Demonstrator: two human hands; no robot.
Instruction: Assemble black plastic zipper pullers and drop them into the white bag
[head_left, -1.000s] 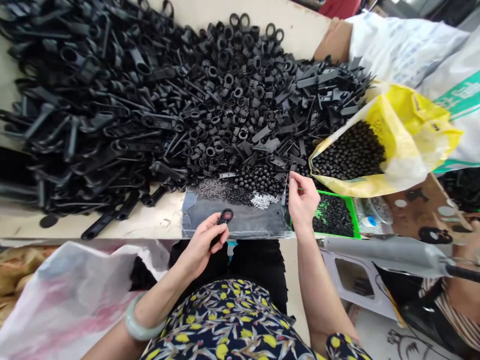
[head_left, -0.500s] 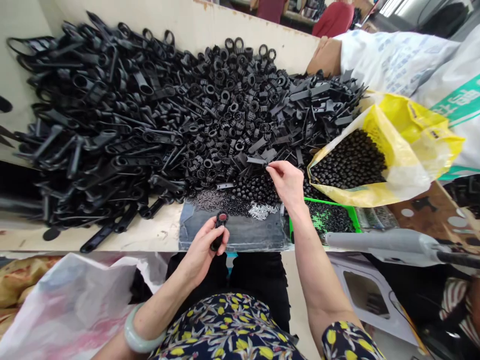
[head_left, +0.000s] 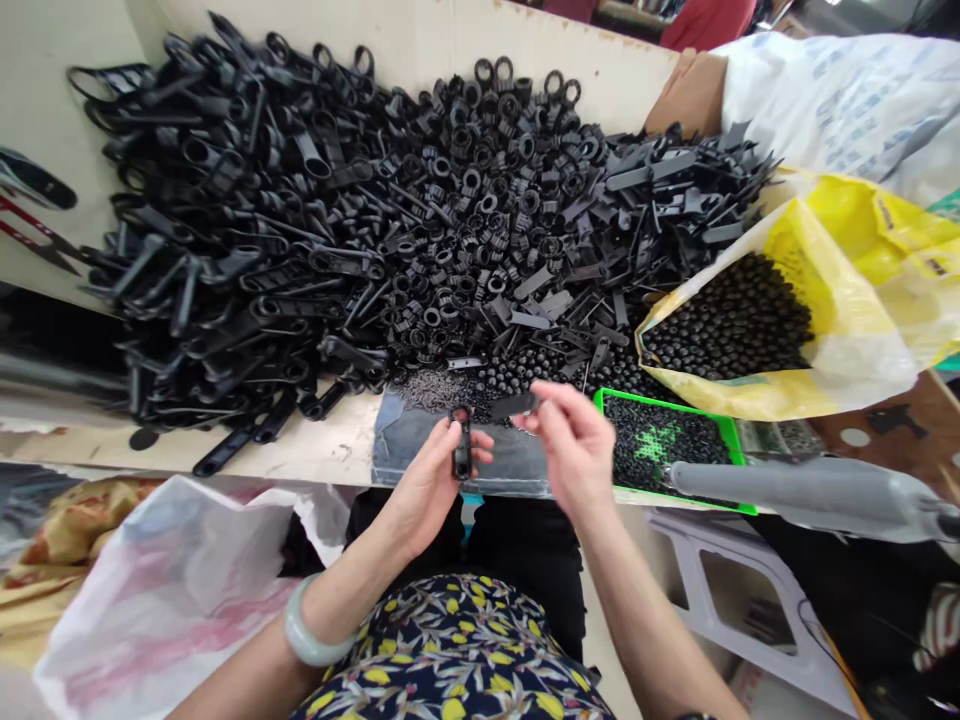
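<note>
My left hand [head_left: 429,480] is closed around a black plastic handle with a ring-shaped head [head_left: 462,452], held upright over the front edge of the bench. Between the thumb and fingers of my right hand [head_left: 574,440] is a flat, dark strip-like plastic piece [head_left: 511,404], pointing left toward the handle. The two parts are close but apart. Under them lies a denim cloth [head_left: 412,450]. Behind the hands are small black balls [head_left: 517,372] and a scatter of tiny grey parts [head_left: 431,388].
Heaped across the bench are black handles [head_left: 247,220], black rings [head_left: 480,190] and flat pieces [head_left: 667,190]. At right are a yellow-white bag [head_left: 862,370] of black balls, a green tray [head_left: 739,440] of small parts and a grey cylindrical tool [head_left: 780,490]. Scissors [head_left: 37,230] hang at left.
My right hand has drawn back from the pile toward my left hand, bringing the flat strip piece with it. My left hand has turned the handle more upright. The camera view has shifted.
</note>
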